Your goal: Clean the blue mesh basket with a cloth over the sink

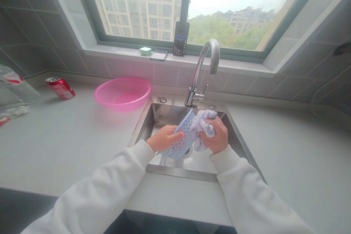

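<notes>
Over the steel sink (181, 172), my left hand (166, 138) grips a light blue plastic basket (175, 151) with a pattern of small holes. The basket is tilted, and the thumb lies across its side. My right hand (216, 133) is closed on a bunched, pale lilac cloth (201, 126). That cloth is at the right side of the basket and appears to touch it. Part of the basket is hidden behind the left fingers and the cloth.
A curved chrome faucet (196, 76) rises behind the sink. On the counter to the left are a pink perforated basket (123, 106), a red can (60, 87) and a clear plastic bottle (16, 87). A phone (181, 38) leans against the window beside a small green box (145, 51).
</notes>
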`<state>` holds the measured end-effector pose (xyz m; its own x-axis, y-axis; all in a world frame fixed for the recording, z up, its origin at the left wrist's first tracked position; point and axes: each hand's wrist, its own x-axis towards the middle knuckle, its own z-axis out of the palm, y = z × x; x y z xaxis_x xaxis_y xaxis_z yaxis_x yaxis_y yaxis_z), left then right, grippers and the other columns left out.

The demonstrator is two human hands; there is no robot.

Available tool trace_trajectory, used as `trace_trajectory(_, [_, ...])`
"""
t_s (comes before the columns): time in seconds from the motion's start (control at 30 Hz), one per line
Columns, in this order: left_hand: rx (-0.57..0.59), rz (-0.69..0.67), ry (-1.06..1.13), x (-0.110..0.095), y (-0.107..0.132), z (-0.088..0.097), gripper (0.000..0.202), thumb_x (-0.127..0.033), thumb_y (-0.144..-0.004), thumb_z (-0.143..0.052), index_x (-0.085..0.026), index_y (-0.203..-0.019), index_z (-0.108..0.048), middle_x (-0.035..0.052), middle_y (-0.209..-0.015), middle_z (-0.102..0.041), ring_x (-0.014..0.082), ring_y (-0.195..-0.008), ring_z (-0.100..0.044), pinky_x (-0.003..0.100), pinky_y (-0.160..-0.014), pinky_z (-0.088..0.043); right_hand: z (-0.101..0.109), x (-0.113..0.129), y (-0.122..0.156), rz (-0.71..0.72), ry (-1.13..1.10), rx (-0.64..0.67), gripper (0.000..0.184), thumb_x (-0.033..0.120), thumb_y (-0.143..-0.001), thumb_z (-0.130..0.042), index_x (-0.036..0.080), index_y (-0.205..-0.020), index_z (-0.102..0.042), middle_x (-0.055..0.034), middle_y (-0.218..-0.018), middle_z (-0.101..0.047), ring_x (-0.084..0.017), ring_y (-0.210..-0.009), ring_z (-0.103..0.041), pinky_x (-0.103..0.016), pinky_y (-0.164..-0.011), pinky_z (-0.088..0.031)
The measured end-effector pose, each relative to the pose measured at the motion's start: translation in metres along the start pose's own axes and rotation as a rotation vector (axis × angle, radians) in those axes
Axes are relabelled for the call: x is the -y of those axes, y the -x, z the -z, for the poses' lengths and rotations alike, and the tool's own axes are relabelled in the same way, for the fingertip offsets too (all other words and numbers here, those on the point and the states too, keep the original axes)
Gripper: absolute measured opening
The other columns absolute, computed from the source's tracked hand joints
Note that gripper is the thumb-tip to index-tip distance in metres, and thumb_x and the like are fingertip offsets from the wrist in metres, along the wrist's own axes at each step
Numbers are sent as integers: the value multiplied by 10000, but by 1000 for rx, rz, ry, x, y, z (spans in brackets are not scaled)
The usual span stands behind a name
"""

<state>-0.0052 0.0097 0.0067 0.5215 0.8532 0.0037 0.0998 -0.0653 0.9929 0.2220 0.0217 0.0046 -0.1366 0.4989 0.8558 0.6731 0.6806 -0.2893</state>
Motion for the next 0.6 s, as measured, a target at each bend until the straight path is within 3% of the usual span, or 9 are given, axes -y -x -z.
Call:
trace_trajectory(0.13, [5,64,46,-3,0,0,577,-686,-713,-677,-118,-806,-639,50,-680,-661,172,-605,-615,267,-570,-473,-1,-13,2,-59,1,-32,219,163,-655,-665,252,-852,-632,-21,-797,-626,-239,-763,-655,-378,-653,-567])
trace_trajectory(0.37, [-4,174,87,3,-1,1,528,-640,-730,-695,-124,-808,-618,45,-663,-670,163,-568,-626,281,-558,-492,-3,-11,2,-88,-2,-3,183,177,-668,-675,252,-833,-645,-17,-793,-619,-220,-729,-648,-372,-639,-564])
trace_trajectory(0.6, [8,252,228,-1,-1,-1,473,-537,-660,-798,-124,-796,-613,8,-659,-632,159,-589,-648,295,-578,-524,-4,-12,2,-118,-20,-1,178,178,-669,-680,256,-825,-640,-14,-784,-618,-219,-728,-640,-380,-647,-564])
